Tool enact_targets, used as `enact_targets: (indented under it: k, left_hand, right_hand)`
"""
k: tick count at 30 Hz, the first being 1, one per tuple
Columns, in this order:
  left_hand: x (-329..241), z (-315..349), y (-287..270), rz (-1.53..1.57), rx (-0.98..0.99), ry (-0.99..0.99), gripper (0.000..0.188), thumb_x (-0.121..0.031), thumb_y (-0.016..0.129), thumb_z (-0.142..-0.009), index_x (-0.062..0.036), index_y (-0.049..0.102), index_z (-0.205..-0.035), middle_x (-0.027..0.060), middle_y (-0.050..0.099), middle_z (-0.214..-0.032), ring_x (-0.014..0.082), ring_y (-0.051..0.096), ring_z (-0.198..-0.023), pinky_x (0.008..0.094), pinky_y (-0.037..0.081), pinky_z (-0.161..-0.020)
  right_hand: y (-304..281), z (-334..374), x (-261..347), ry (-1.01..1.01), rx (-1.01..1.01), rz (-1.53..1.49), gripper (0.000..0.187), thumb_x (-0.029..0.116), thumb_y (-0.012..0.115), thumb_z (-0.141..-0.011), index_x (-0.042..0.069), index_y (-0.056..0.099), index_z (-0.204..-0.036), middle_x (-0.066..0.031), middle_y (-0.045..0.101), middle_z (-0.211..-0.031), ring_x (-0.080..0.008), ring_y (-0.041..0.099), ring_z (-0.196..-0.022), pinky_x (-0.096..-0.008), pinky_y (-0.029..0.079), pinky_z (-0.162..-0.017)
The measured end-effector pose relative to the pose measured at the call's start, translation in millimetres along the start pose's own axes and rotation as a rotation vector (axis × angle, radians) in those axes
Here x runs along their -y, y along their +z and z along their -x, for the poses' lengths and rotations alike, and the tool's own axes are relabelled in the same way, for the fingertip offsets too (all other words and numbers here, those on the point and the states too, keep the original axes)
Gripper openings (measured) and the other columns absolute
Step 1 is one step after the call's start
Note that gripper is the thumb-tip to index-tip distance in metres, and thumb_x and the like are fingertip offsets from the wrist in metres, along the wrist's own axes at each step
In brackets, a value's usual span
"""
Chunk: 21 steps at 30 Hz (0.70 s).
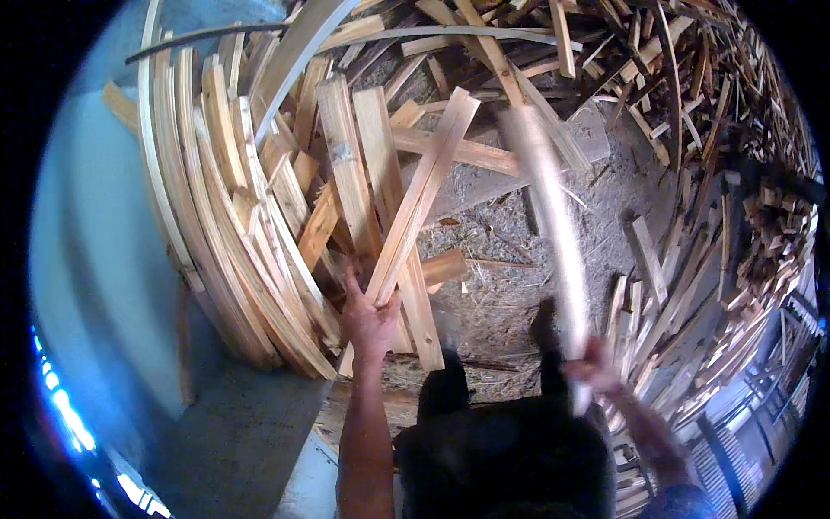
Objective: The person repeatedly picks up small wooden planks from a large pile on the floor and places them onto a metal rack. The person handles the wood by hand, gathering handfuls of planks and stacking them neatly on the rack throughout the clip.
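My left hand [370, 324] grips a pale wooden plank [428, 186] near its lower end, thumb on one side and fingers on the other. The plank slants up and to the right, with a lengthwise line along its face. Beside it lean other boards, among them a wide pale board [346, 156] with a grey mark. My right hand [595, 370] is closed round the lower part of a long wooden strip [553, 208], which stretches away from me. Motion blurs this strip and the hand.
Long wooden slats [216, 216] stand stacked on the left by a bluish wall [99, 190]. Loose scrap wood [700, 78] heaps up at the far right. More pieces lie at the right [692, 303]. Wood debris litters the floor [493, 233] ahead of my feet.
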<state>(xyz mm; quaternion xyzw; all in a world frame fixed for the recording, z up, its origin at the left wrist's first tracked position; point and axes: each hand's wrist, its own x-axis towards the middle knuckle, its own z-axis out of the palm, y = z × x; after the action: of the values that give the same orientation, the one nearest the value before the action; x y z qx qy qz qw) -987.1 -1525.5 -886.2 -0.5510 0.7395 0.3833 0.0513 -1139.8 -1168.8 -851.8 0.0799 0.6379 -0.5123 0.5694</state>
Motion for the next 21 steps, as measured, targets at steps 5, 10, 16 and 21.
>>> enact_targets:
  k: [5,10,16,21]
  left_hand:
    - [-14.0,-14.3,-19.8,0.352,0.319,-0.055,0.066,-0.015,0.068,-0.063,-0.0008,0.037,-0.119,0.012,0.058,-0.09,0.0187,0.056,-0.081,0.0297,0.043,-0.074]
    - [-10.4,-32.6,-38.3,0.374,0.616,-0.212,0.047,-0.012,0.069,-0.063,-0.0011,0.05,-0.104,0.0076,0.057,-0.09,0.0139,0.054,-0.08,0.0277,0.042,-0.073]
    - [-29.9,-7.5,-36.2,0.538,0.497,-0.168,0.051,-0.015,0.071,-0.059,-0.0021,0.05,-0.105,0.0064,0.057,-0.091,0.0152,0.054,-0.082,0.0285,0.044,-0.072]
    - [-77.1,30.7,-27.1,0.637,0.571,0.079,0.05,-0.017,0.071,-0.058,0.0002,0.052,-0.101,0.0104,0.058,-0.088,0.0196,0.057,-0.079,0.0318,0.046,-0.069]
  right_hand:
    - [183.1,-112.3,-3.5,-0.179,0.247,-0.12,0.059,0.01,0.065,-0.068,-0.001,0.035,-0.117,-0.0103,0.048,-0.108,-0.0187,0.045,-0.103,-0.0324,0.036,-0.089]
    - [205.8,-156.4,10.4,-0.064,0.231,-0.231,0.063,0.015,0.066,-0.061,-0.002,0.037,-0.114,-0.0097,0.049,-0.104,-0.0182,0.045,-0.097,-0.0301,0.036,-0.086]
    - [196.9,-134.7,21.5,0.007,0.271,-0.279,0.062,0.02,0.066,-0.057,-0.002,0.043,-0.11,-0.0084,0.051,-0.101,-0.0177,0.046,-0.094,-0.0289,0.036,-0.082]
    - [152.5,-54.7,65.4,-0.016,0.124,-0.275,0.066,0.016,0.063,-0.053,0.001,0.041,-0.114,-0.0066,0.05,-0.104,-0.018,0.047,-0.096,-0.03,0.039,-0.083]
